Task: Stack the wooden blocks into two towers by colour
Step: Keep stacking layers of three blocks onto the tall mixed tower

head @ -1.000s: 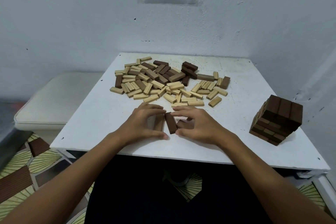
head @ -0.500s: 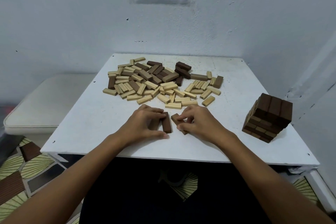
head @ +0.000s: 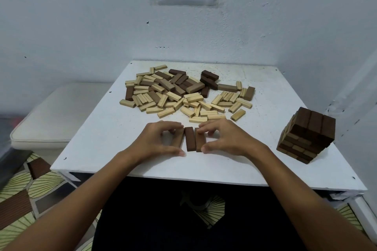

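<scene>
Three dark brown blocks lie side by side, pointing away from me, near the front of the white table [head: 98,136]. My left hand [head: 155,142] pinches the left block [head: 177,138] between fingers and thumb. The middle block [head: 189,139] lies bare between my hands. My right hand [head: 224,138] pinches the right block [head: 200,142] end to end. A dark brown tower [head: 308,134] of several layers stands at the table's right edge. A loose pile of light and dark blocks [head: 183,93] covers the far middle of the table.
White walls close off the back and the right side, near the tower. A pale cushioned seat [head: 51,116] stands left of the table, lower down. Patterned floor shows at lower left. The table's front edge [head: 204,181] runs just above my lap.
The right block, which lay askew under my right hand, has been turned parallel to the middle block and pushed against it. All three now lie in a row. The camera shifted slightly.
</scene>
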A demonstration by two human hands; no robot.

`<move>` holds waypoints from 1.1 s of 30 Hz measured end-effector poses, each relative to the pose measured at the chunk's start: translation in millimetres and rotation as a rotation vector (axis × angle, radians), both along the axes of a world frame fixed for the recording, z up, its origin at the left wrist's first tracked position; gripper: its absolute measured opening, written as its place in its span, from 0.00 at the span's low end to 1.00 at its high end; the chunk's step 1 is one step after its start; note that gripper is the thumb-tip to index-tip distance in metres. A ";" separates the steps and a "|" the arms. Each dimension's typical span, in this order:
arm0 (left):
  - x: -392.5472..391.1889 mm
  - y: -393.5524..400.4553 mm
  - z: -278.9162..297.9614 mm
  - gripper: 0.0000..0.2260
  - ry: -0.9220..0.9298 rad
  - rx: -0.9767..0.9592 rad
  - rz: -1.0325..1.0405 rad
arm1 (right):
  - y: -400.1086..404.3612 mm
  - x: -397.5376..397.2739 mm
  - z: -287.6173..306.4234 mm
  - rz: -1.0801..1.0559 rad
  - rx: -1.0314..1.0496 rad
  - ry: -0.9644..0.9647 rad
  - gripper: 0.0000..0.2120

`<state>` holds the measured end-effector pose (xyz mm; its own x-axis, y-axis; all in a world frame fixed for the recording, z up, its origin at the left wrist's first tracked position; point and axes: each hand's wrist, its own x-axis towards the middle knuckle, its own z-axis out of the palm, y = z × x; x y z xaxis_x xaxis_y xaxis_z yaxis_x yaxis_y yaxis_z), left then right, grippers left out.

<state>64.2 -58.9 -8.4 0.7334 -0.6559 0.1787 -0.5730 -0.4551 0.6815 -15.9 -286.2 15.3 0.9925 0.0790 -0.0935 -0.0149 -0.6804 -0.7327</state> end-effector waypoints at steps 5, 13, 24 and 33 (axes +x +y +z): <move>-4.7 -6.9 -3.1 0.32 -0.053 -0.064 0.022 | 5.5 0.4 -6.9 -0.026 0.028 -0.087 0.22; -20.6 -18.9 -7.0 0.43 -0.064 -0.044 0.077 | 5.5 -3.0 -11.9 0.043 -0.025 -0.101 0.15; 8.1 -8.6 18.7 0.45 0.059 0.208 -0.226 | 17.7 -18.7 -18.6 0.034 -0.003 -0.124 0.16; 0.3 -5.7 14.8 0.36 0.160 -0.103 -0.102 | 29.6 -18.7 -16.4 -0.199 0.225 -0.290 0.12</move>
<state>64.6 -64.7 6.5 0.6887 -0.7123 0.1354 -0.4934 -0.3237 0.8073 -34.6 -256.6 -1.1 0.9731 -0.1305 0.1900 0.0990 -0.5078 -0.8558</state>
